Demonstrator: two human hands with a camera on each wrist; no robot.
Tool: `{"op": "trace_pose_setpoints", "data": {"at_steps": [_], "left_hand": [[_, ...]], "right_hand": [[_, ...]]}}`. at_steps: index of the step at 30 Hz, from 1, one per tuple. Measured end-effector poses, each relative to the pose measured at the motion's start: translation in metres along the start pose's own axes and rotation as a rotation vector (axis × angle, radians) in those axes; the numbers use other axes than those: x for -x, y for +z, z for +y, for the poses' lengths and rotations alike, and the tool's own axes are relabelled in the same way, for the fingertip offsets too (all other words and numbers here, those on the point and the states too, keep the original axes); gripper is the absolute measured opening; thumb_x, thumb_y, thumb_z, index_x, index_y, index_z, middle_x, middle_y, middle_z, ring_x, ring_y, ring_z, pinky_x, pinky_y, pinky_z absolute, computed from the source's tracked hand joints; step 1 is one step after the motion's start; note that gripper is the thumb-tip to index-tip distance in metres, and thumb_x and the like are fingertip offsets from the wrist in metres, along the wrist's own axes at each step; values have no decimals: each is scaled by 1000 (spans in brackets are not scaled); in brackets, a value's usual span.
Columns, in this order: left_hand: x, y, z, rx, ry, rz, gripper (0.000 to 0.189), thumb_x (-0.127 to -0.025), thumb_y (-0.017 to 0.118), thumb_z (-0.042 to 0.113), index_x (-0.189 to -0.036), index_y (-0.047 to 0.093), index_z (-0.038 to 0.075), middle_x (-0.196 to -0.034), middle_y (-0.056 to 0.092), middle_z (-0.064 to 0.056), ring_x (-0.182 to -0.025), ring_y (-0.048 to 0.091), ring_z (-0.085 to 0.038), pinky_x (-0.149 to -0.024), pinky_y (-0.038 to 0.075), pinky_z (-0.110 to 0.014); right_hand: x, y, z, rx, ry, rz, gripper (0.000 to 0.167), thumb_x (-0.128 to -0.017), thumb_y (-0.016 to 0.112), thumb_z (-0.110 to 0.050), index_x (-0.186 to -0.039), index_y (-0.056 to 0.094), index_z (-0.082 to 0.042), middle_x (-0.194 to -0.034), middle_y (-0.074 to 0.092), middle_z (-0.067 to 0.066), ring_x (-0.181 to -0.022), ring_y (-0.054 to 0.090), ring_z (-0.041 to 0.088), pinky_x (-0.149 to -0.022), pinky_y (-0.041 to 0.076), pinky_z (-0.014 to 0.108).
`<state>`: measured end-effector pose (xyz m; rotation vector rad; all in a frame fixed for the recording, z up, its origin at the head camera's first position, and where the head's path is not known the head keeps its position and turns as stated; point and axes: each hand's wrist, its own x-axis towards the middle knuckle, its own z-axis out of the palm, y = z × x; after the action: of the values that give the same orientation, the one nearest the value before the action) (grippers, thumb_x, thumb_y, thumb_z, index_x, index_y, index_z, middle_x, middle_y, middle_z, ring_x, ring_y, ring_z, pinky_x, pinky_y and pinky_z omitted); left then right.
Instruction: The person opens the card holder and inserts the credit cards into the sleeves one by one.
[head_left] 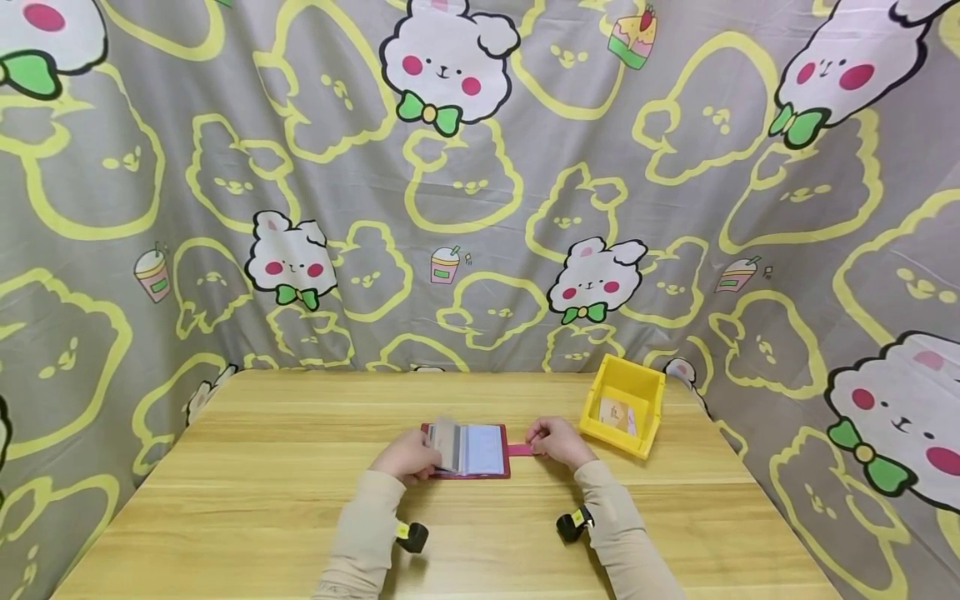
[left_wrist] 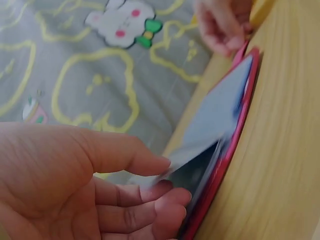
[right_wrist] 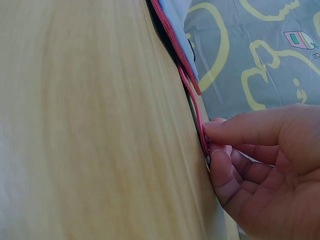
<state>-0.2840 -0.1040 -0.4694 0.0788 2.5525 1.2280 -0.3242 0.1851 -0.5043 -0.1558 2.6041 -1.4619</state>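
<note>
Red card holder [head_left: 482, 451], open, well inside surface [head_left: 262, 467] edges, between left grip [head_left: 407, 457], pinching leaf [head_left: 447, 443], and right grip [head_left: 560, 440], pinching strap [head_left: 520, 450].

Left forearm [head_left: 356, 537] and right forearm [head_left: 622, 529] angle inward; the left hand [head_left: 407, 457] pinches, thumb [left_wrist: 125, 154] against loosely bent fingers [left_wrist: 132, 217]; the right hand [head_left: 561, 441] pinches too, fingers [right_wrist: 225, 172] curled toward the thumb [right_wrist: 247, 127].

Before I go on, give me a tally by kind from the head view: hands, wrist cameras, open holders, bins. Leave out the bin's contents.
Hands: 2 (left hand, right hand)
Wrist cameras: 2 (left camera, right camera)
Open holders: 1 (red holder)
Bins: 1 (yellow bin)
Total: 6
</note>
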Motion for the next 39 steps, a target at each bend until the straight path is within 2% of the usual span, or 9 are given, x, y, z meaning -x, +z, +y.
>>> {"op": "trace_pose_setpoints", "data": {"at_steps": [9, 17, 24, 28, 34, 36, 39], "left_hand": [[-9, -5, -20, 28, -10, 32, 25, -87, 69, 18, -67, 59, 8, -55, 53, 1, -46, 42, -9, -41, 33, -19], [-11, -3, -24, 12, -5, 76, 27, -82, 76, 13, -63, 56, 9, -53, 51, 1, -44, 40, -7, -40, 32, -16], [-8, -4, -24, 15, -16, 86, 28, -82, 76, 14, -64, 55, 9, -55, 53, 0, -45, 45, -8, -41, 35, -17], [-10, -4, -25, -3, -28, 97, 31, -81, 78, 17, -60, 56, 8, -51, 52, 0, -43, 46, -8, -40, 36, -17], [-11, -3, -24, -10, -42, 96, 33, -80, 78, 18, -57, 57, 8, -49, 51, 1, -41, 47, -8, -39, 38, -17], [-12, -4, -24, -3, -52, 92, 33, -81, 77, 19, -58, 57, 8, -49, 51, 1, -41, 47, -8, -39, 39, -17], [-13, -5, -25, 8, -67, 82, 33, -81, 77, 19, -58, 56, 9, -50, 51, 1, -42, 46, -8, -40, 38, -17]], "right_hand": [[-1, 0, 0, -11, 13, -4, 14, -78, 65, 10, -88, 64, 2, -78, 60, 7, -69, 53, 14, -60, 48, 25], [-1, 0, 2, -18, 2, -8, 13, -78, 65, 10, -89, 64, 3, -78, 60, 8, -68, 53, 13, -58, 48, 24], [-1, -11, -3, -36, -24, -81, 11, -86, 64, 2, -95, 62, 6, -79, 65, 11, -66, 57, 15, -58, 49, 26], [0, -27, -10, -63, -53, -109, 17, -92, 60, -6, -102, 60, 8, -83, 66, 12, -66, 54, 13, -60, 48, 25], [3, -69, -23, -224, -94, -123, 35, -97, 56, -11, -117, 51, 16, -95, 63, 14, -79, 59, 14, -77, 56, 33], [1, -85, -24, -254, -95, -96, 36, -98, 56, -13, -119, 50, 16, -97, 64, 13, -83, 60, 15, -77, 57, 30], [-2, -105, -25, -287, -66, -5, 32, -99, 54, -12, -118, 51, 12, -96, 62, 7, -83, 61, 14, -76, 55, 24]]}}
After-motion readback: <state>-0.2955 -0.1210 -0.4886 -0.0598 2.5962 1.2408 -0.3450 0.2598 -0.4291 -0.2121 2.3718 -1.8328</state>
